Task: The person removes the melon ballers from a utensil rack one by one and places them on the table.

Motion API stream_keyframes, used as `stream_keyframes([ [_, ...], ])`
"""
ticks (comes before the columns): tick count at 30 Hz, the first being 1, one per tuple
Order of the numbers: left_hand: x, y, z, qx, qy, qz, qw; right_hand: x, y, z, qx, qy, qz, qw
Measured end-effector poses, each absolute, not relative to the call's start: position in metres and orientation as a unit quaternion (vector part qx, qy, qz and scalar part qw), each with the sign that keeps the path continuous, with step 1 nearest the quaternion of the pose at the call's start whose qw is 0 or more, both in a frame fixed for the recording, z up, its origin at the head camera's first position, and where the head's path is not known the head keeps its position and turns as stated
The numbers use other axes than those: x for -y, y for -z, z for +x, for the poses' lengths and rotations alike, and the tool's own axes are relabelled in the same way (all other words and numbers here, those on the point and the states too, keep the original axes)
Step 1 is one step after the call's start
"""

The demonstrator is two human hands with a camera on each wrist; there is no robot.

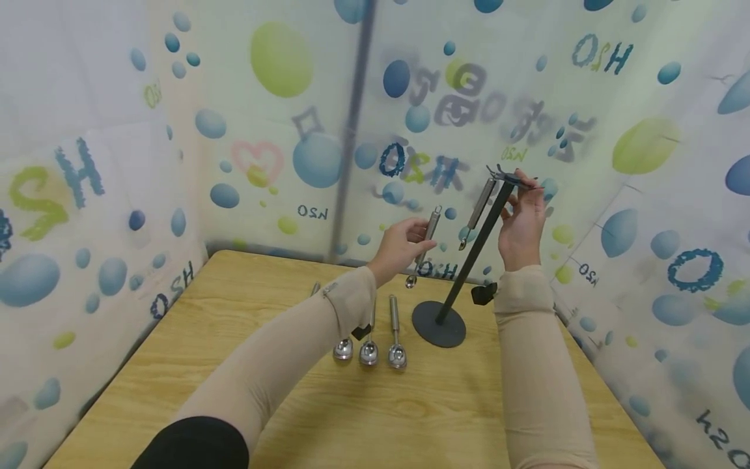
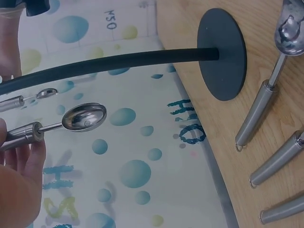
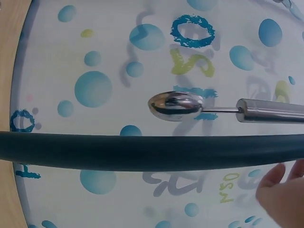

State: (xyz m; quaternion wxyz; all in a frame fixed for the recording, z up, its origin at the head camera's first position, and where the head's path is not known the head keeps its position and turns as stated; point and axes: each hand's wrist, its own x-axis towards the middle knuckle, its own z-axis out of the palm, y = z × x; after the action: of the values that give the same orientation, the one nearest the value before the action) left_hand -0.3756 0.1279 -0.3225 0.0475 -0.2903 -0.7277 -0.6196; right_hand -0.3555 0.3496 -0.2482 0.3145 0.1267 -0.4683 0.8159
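My left hand [image 1: 401, 249] pinches the metal handle of a small melon baller [image 2: 85, 117] and holds it above the table, left of the stand. The baller's bowl points down in the head view. A dark stand [image 1: 479, 244] with a round base and hooks at its top stands on the table. One small scoop [image 1: 481, 206] hangs from a hook on its left side; its shiny bowl shows close up in the right wrist view. At the stand's top, my right hand [image 1: 522, 225] grips the hook part with its fingers.
Three larger metal scoops lie on the wooden table [image 1: 445, 404]: a right one [image 1: 396, 355], a middle one [image 1: 368, 352] and a left one [image 1: 343, 350]. My left sleeve partly covers some handles. Patterned curtains [image 1: 275, 130] enclose the table's back and sides.
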Motion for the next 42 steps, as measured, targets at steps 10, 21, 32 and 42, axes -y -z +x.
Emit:
stream_keyframes([
  [10,-0.12,0.328,-0.378,0.729,0.62,-0.286,0.048,-0.348,0.251,-0.364,0.483,-0.795,0.123,0.346],
  [21,-0.107,0.335,-0.383,0.732,0.617,-0.286,0.048,-0.339,0.242,-0.37,0.428,-0.816,0.048,0.386],
  [32,-0.093,0.34,-0.384,0.743,0.608,-0.274,0.057,-0.34,0.245,-0.381,0.401,-0.822,0.098,0.392],
  [42,-0.082,0.344,-0.384,0.74,0.615,-0.267,0.056,-0.341,0.244,-0.388,0.308,-0.865,0.147,0.368],
])
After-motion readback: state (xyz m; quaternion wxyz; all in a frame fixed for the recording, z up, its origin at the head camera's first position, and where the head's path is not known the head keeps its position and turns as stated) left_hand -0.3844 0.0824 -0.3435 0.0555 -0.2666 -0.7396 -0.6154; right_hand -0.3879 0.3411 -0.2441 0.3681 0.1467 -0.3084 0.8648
